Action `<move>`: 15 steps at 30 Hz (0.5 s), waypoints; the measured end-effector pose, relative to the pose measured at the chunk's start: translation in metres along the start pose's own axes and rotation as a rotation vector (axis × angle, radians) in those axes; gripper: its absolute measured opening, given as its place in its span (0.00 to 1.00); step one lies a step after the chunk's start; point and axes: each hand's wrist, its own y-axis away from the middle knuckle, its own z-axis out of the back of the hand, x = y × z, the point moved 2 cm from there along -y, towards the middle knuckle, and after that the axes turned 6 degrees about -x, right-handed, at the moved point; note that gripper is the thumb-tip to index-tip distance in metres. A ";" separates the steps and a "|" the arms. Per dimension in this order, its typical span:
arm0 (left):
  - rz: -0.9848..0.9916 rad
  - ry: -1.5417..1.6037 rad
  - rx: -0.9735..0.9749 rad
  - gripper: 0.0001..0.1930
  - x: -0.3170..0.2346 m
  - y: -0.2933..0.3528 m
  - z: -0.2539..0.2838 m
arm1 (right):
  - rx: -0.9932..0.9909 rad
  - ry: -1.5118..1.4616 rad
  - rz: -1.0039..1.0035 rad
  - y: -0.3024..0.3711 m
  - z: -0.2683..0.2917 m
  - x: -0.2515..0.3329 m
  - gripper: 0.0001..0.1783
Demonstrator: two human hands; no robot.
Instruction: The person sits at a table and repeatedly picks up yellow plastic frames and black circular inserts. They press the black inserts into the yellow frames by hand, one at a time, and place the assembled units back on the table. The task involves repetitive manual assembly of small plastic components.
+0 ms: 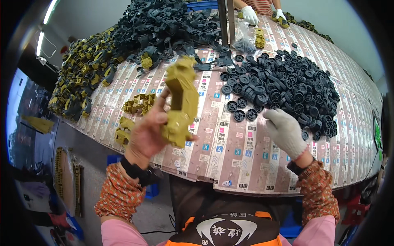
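Hands of a person at a long table [230,164] papered with printed label sheets, seen from a head camera looking down. Left hand [145,133], bare, is raised above the near-left table edge with its fingers closed around the lower end of an olive-yellow plastic frame [180,102]. That frame stands roughly upright in the grip, its long axis running from the palm up and slightly right toward the far side; motion blurs its outline. Right hand [285,131], in a knitted grey-white glove, hovers with fingers loosely curled and apart, holding nothing that can be seen. It sits at the near edge of a heap of small black wheels [287,86], which spreads away to its far right, so the wheels lie much nearer this hand than the left one. More olive parts [138,102] rest on the table just left of the held frame. Far across, another person's gloved hands [250,14] work beside a large dark pile [164,24].
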 end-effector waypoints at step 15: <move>0.153 0.237 -0.162 0.25 0.130 0.042 -0.015 | 0.105 0.175 0.040 -0.011 -0.033 0.026 0.12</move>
